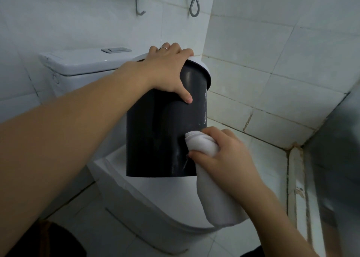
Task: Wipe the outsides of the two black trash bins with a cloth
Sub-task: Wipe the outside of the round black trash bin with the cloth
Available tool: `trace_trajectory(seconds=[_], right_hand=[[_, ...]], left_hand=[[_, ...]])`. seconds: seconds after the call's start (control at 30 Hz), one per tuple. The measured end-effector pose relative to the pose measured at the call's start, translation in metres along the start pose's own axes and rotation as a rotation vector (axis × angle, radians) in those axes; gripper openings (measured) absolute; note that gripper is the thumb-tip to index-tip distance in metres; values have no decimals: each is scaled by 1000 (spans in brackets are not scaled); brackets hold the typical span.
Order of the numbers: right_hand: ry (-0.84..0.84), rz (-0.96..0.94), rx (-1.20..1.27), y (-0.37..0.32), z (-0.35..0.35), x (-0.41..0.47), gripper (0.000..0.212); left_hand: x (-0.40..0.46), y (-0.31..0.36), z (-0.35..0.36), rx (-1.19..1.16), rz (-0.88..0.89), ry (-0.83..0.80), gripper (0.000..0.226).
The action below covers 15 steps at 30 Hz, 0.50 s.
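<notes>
Tiled bathroom, left hand [167,69] gripping black bin [155,139], right hand [224,155] clutching white cloth [206,147]

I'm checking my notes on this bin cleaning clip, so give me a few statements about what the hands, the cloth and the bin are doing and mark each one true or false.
1. The left hand holds the black bin at its top end. True.
2. The white cloth lies draped over the toilet tank. False: the right hand holds it bunched against the bin's lower side, with its tail hanging down.
3. The bin stands upright on the floor. False: it is held up, tilted, above the closed toilet lid.
4. A ring shows on a finger of the left hand. True.
5. White streaks show on the bin's side near the cloth. True.
</notes>
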State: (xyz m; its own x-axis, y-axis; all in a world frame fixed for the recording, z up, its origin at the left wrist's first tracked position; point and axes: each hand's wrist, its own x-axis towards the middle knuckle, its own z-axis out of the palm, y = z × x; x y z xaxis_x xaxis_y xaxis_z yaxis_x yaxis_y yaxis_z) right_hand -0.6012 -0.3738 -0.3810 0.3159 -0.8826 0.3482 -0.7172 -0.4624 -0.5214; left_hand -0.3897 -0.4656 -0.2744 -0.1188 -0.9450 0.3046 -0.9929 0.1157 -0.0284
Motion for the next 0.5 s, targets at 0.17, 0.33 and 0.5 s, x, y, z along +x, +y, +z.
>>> trace_trajectory(seconds=[0.17,0.33,0.5], right_hand=[[20,-112,-233,-6,7,-12,28],[-34,-135,-285,-4,4,-23,31],[85,-72,-217,-5,4,-4,31]], left_hand=[[3,1,1,10,3,2,121],[3,3,-1,14,24,-3,121],[3,9,0,25,27,8,122]])
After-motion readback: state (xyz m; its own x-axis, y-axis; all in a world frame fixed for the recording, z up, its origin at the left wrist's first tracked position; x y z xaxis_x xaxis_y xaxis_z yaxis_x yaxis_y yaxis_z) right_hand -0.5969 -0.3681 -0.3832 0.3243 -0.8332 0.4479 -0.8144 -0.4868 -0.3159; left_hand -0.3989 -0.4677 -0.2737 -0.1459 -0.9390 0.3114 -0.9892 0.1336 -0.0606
